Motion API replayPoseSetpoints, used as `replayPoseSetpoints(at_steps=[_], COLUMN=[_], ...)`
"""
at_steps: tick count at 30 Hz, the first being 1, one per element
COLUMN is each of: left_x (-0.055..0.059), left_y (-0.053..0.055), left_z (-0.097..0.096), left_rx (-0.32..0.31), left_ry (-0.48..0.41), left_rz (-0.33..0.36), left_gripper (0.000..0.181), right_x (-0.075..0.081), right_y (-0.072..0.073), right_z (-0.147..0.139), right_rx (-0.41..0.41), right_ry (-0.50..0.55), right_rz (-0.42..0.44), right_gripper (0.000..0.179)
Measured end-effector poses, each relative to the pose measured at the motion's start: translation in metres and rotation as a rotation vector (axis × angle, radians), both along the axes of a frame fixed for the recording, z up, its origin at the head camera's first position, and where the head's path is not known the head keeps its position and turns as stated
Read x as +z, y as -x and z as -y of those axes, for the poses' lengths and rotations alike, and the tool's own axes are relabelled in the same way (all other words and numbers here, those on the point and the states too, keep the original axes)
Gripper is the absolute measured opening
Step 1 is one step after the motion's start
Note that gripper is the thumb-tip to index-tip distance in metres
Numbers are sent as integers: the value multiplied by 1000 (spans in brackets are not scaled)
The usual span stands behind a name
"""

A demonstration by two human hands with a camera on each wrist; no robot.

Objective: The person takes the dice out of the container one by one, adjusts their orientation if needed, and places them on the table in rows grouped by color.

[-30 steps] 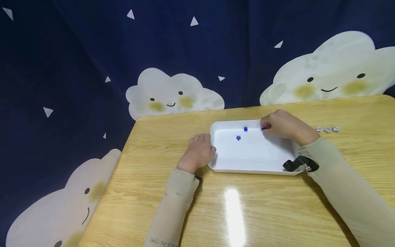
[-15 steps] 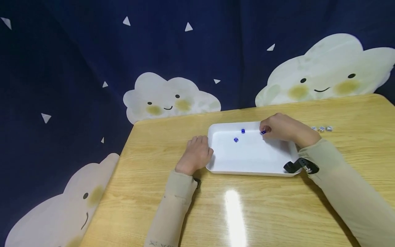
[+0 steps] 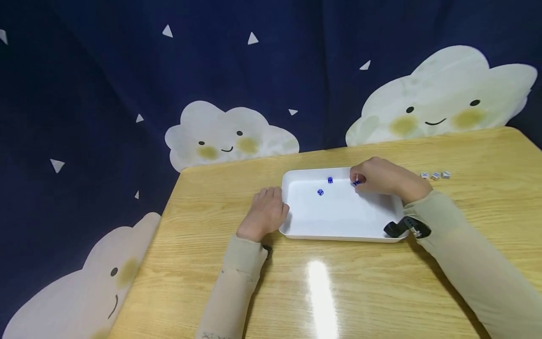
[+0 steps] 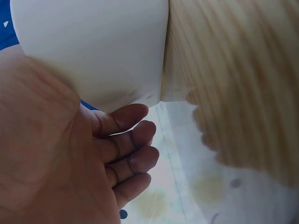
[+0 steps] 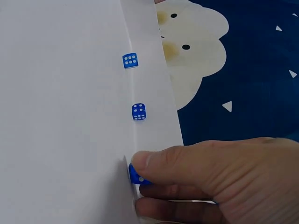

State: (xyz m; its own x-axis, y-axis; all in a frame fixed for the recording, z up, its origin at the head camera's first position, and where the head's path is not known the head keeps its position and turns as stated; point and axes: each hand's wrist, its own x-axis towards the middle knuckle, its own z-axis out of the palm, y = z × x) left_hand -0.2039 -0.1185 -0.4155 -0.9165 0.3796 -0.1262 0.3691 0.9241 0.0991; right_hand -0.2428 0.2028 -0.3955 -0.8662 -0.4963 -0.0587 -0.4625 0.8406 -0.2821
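Observation:
My right hand (image 3: 378, 178) reaches over the far right part of a shallow white tray (image 3: 334, 219). Between its thumb and fingers it pinches a blue die (image 5: 138, 175) beside the tray's far wall; the fingers partly hide that die. Two more blue dice lie in the tray: one (image 5: 139, 112) near the held die, the other (image 5: 130, 60) farther along. My left hand (image 3: 264, 210) grips the tray's left end. In the left wrist view, the palm side of that hand (image 4: 70, 140) comes over the rim, with curled fingers at the tray's outer wall.
Three white dice (image 3: 435, 176) with coloured marks sit in a row on the wooden table (image 3: 211, 212), right of the tray. A dark blue curtain (image 3: 237, 56) with cloud prints hangs behind the table. Black straps show at both cuffs.
The head view has shifted, so tray, dice and hands appear farther left. The held blue die sits slightly lower relative to the loose dice. Both hands keep their grips.

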Motion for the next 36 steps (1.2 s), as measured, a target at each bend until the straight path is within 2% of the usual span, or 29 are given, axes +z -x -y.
replayPoseSetpoints(at_steps=[11,19,28,36], left_x=[3,3,2,1], left_y=[1,0,-2,-1], left_z=[0,1,1,3], left_rx=[-10,3,3,5], left_ry=[9,11,9,4], left_rz=[-4,9,2,5], left_gripper=[27,29,28,30], right_x=[0,-2,1,13], right_y=[1,2,1,-1], right_z=[1,1,2,6], right_rx=[-6,27,61,93], right_ry=[0,-18,7,15], right_rz=[10,0,-81,-150], right_gripper=[7,7,6,7])
